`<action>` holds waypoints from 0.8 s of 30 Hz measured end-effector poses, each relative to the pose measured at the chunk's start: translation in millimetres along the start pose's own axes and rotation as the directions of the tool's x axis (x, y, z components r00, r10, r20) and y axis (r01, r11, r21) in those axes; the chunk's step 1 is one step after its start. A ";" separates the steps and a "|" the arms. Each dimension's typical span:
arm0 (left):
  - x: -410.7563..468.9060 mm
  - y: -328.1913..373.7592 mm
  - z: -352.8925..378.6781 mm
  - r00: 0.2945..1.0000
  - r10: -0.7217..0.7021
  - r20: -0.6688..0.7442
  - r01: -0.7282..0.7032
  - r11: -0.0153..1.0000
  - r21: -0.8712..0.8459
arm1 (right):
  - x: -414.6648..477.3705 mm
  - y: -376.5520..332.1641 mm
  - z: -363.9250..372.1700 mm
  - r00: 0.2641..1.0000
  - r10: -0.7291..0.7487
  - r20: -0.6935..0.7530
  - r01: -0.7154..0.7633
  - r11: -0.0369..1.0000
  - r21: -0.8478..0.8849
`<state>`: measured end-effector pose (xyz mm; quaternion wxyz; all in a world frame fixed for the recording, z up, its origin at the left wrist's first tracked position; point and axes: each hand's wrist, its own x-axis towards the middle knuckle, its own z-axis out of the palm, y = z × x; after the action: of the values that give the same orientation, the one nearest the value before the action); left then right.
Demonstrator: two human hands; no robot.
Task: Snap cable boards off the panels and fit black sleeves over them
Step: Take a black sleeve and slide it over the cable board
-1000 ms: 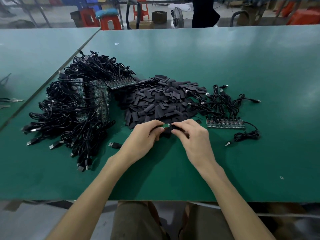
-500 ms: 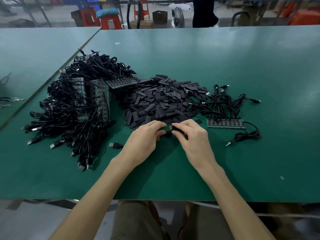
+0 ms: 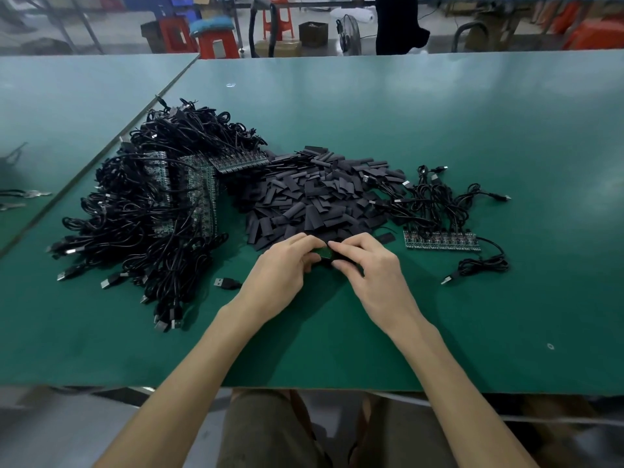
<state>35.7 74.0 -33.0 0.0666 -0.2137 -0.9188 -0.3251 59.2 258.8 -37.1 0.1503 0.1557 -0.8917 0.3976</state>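
**Inspector:** Step in hand?

**Clerk:** Sleeving, by my judgement; left hand (image 3: 287, 271) pinches a small green cable board (image 3: 325, 253); right hand (image 3: 374, 268) pinches a black sleeve (image 3: 338, 259) at the board's end; both sets of fingers curled and gripping; work held low over the desk (image 3: 439, 130), at the near edge of the sleeve pile (image 3: 314, 201).

**Inspector:** Next move?

**Clerk:** Board square to the sleeve mouth, then a straight push; the panel (image 3: 442, 239) at right awaits snapping.

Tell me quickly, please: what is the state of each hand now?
Left hand: pinches the green cable board.
Right hand: pinches a black sleeve at the board's end.
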 end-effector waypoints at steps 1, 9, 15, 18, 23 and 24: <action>-0.2 0.2 0.5 1.000 -0.002 0.003 0.002 1.000 0.008 | 0.0 -0.3 0.2 1.000 -0.004 0.011 0.004 1.000 0.001; -0.6 -3.1 0.9 0.999 -0.023 0.046 0.024 0.999 -0.040 | -0.9 -0.4 0.6 1.000 0.008 0.028 -0.007 0.999 -0.033; -0.1 -3.6 -5.1 0.991 -0.066 0.115 0.083 0.985 -0.149 | -2.1 -1.5 1.3 0.998 -0.021 0.052 0.022 1.000 -0.017; -1.0 -2.8 -10.6 0.989 -0.073 0.128 0.093 0.984 -0.155 | -2.4 -1.4 0.1 1.000 -0.003 0.021 0.003 1.000 0.020; 4.1 -5.1 -22.3 0.976 -0.110 0.190 0.141 0.978 -0.155 | -1.7 -1.7 0.4 0.999 -0.027 -0.031 0.028 0.999 0.030; 4.5 -5.9 -22.9 0.972 -0.115 0.205 0.155 0.969 -0.193 | -1.3 -1.5 0.4 0.999 -0.026 -0.037 0.027 0.999 0.036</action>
<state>28.8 57.1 -17.3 -0.0674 -0.1867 -0.8944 -0.4009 60.9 257.7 -36.8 0.1688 0.1628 -0.8792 0.4148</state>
